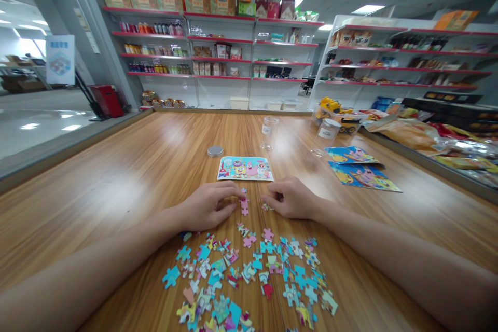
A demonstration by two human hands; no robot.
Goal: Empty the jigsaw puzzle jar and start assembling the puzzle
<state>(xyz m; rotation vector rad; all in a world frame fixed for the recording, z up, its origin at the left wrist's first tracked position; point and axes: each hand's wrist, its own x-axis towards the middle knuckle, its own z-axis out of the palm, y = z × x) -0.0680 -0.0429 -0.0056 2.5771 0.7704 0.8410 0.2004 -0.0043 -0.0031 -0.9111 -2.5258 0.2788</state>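
Observation:
My left hand (212, 205) rests on the table with its fingertips against pink jigsaw puzzle pieces (244, 206), which lie in a short upright strip. Across from it, my right hand (291, 198) is curled, its thumb and fingers at a small puzzle piece (267, 207) that they partly hide. Just beyond both hands lies a picture card (246, 168) with cartoon figures on light blue. Closer to me, many loose puzzle pieces (249, 272) are scattered, mostly light blue, with some pink, yellow and red. A pink piece (267, 234) lies near the top of this spread.
Past the card stand a clear jar (269, 134) and a lidded jar (326, 137), with a silver lid (215, 151) to the left. Folded blue printed sheets (361, 168) lie at right. A clear bin of yellow toy vehicles (334, 111) and packaged goods (428, 135) stand farther right.

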